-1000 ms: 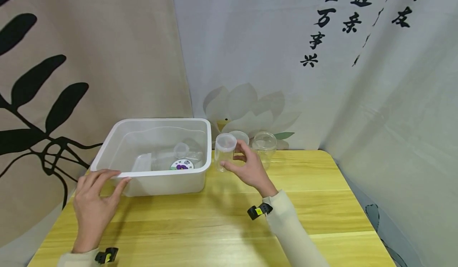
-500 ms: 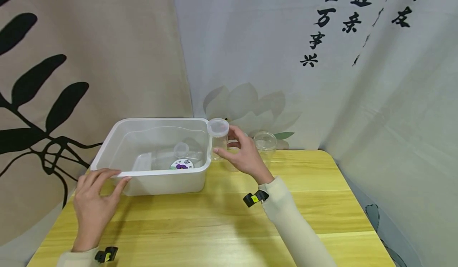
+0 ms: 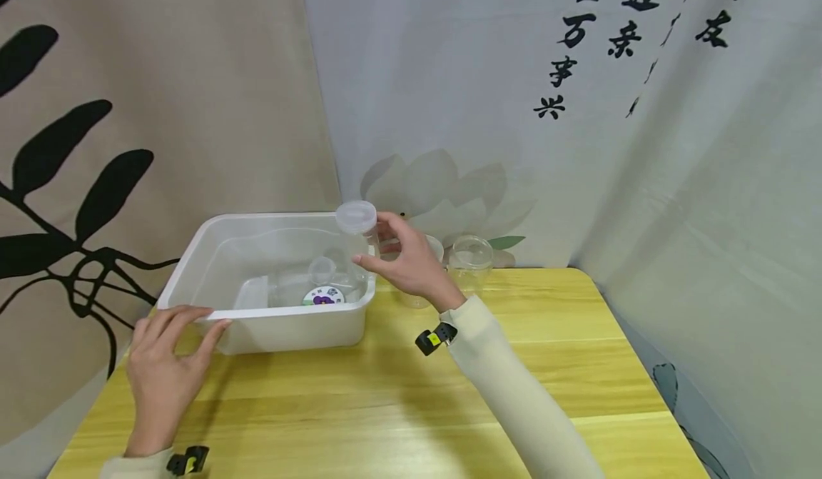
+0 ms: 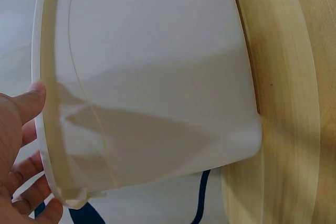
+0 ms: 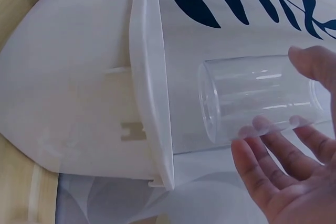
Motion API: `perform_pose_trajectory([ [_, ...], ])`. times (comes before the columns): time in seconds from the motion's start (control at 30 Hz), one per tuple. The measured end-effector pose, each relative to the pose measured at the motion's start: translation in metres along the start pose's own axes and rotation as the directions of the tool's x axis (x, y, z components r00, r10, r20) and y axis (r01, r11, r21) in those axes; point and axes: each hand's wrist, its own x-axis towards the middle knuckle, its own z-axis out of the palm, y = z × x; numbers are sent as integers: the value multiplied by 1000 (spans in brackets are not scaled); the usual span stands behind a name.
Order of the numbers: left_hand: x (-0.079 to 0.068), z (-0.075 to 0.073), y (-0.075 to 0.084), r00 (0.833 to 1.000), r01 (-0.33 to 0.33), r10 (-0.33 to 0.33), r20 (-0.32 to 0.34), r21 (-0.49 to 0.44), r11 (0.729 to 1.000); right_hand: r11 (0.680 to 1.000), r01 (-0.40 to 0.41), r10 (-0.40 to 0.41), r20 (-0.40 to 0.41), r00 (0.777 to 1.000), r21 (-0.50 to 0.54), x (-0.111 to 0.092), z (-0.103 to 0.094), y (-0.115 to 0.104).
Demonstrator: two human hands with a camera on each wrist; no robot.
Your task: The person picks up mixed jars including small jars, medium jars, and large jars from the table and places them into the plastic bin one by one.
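Note:
My left hand (image 3: 163, 372) holds the front left corner of a white plastic bin (image 3: 289, 333), its thumb and fingertips at the rim. In my right hand (image 3: 407, 261) is a clear plastic jar (image 3: 357, 217) with a translucent lid, gripped between thumb and fingers. The jar is upright and overlaps the bin's right rim in the head view. The right wrist view shows the jar's bottom (image 5: 210, 103) held above the level of the bin's rim (image 5: 152, 82). Inside the bin lie clear containers (image 3: 321, 270) and a round white label with a purple flower (image 3: 323, 295).
Right of the bin, a clear jar (image 3: 471, 268) stands near the back edge of the wooden table (image 3: 514, 386). Another clear jar (image 3: 437, 245) is partly hidden behind my right hand. A printed curtain (image 3: 443, 108) hangs right behind the table.
My right hand has lifted the jar off the table and carried it left and up, to over the bin's right rim. The left hand stays at the bin's corner.

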Motion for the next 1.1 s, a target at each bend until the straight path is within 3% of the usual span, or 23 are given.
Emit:
perform_pose_trajectory([
  [0.27, 0, 1, 0, 1000, 2, -2, -9, 4, 1000, 1000, 12, -10, 66, 998, -22, 18, 11, -7],
  [0.73, 4, -2, -5, 999, -26, 26, 32, 8, 1000, 994, 12, 6, 163, 987, -106, 40, 35, -20],
  [1.1, 0, 2, -4, 999, -35, 34, -19, -31, 999, 984, 56, -11, 256, 967, -171, 48, 56, -21],
])
